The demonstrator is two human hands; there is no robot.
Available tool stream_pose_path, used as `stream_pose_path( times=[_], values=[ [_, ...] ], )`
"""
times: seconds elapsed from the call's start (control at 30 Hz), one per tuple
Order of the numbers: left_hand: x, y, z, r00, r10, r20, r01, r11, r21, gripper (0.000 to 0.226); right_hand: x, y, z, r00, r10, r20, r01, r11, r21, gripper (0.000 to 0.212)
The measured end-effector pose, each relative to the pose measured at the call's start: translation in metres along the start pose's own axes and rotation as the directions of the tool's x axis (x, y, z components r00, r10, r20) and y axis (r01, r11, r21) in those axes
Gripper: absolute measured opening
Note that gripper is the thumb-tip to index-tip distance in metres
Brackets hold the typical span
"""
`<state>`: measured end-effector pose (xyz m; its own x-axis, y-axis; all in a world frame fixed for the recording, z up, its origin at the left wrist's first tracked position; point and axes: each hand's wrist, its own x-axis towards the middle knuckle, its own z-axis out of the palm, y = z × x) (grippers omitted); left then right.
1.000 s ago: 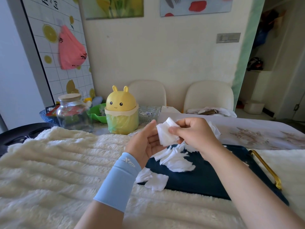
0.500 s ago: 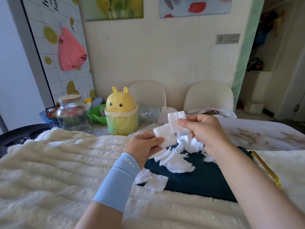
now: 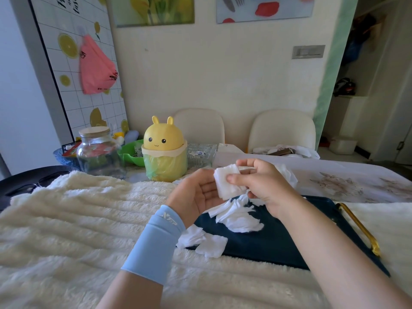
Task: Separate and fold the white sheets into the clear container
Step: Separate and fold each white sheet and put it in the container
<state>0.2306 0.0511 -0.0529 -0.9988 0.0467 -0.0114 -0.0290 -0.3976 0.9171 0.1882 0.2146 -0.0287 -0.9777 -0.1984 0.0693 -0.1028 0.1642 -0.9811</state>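
Since earlier: your right hand (image 3: 265,186) rejoins left hand (image 3: 196,195) | both pinch small white tissue sheet (image 3: 227,184) above dark blue tray (image 3: 278,241) | step: folding | next: clear glass jar (image 3: 98,152), lidded, well left.

White sheets (image 3: 239,217); navy tray (image 3: 267,241), gold handle (image 3: 361,228); yellow bin (image 3: 163,150); pale-blue wristband (image 3: 153,244).

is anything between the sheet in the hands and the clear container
Nothing visible blocks it. The sheet is pinched by both the left hand and right hand; the clear container sits behind them, beside the yellow bin, with open air between.
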Motion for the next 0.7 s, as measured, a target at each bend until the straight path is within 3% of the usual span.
stream_pose_path(
  times=[0.07, 0.17, 0.23, 0.3, 0.33, 0.4, 0.47, 0.57, 0.7],
  values=[
    [-0.001, 0.001, 0.0, 1.0, 0.022, 0.0, -0.022, 0.995, 0.098, 0.034, 0.0, 0.0, 0.002, 1.0, 0.002, 0.008, -0.002, 1.0, 0.015, 0.047],
    [0.001, -0.002, -0.004, 0.991, 0.066, -0.114, -0.041, 0.977, 0.211, 0.023, 0.0, 0.004, 0.005, 1.0, -0.023, 0.002, 0.023, 0.999, -0.031, 0.04],
    [0.006, -0.002, -0.014, 0.965, 0.092, -0.246, -0.028, 0.968, 0.249, 0.024, 0.0, 0.006, 0.005, 0.982, -0.183, -0.041, 0.165, 0.946, -0.278, 0.03],
    [0.01, 0.0, -0.028, 0.926, 0.129, -0.355, -0.026, 0.959, 0.281, 0.029, -0.005, 0.003, 0.003, 0.925, -0.352, 0.146, 0.372, 0.753, -0.543, 0.021],
    [0.012, 0.001, -0.035, 0.91, 0.144, -0.388, -0.027, 0.956, 0.291, 0.029, -0.011, 0.0, 0.003, 0.898, -0.312, 0.311, 0.44, 0.687, -0.578, 0.02],
    [0.013, 0.002, -0.042, 0.892, 0.161, -0.423, -0.028, 0.953, 0.302, 0.022, -0.026, -0.007, 0.01, 0.805, -0.001, 0.594, 0.457, 0.639, -0.618, 0.021],
    [0.012, 0.003, -0.044, 0.886, 0.164, -0.435, -0.034, 0.956, 0.291, 0.016, -0.037, -0.006, 0.02, 0.688, 0.225, 0.69, 0.5, 0.542, -0.675, 0.036],
    [0.012, 0.003, -0.045, 0.892, 0.165, -0.421, -0.036, 0.954, 0.298, 0.021, -0.039, 0.002, 0.029, 0.705, 0.256, 0.661, 0.499, 0.483, -0.719, 0.047],
    [0.011, 0.002, -0.043, 0.897, 0.174, -0.407, -0.024, 0.937, 0.348, 0.021, -0.031, 0.007, 0.026, 0.765, 0.152, 0.626, 0.447, 0.574, -0.686, 0.017]
  ],
)
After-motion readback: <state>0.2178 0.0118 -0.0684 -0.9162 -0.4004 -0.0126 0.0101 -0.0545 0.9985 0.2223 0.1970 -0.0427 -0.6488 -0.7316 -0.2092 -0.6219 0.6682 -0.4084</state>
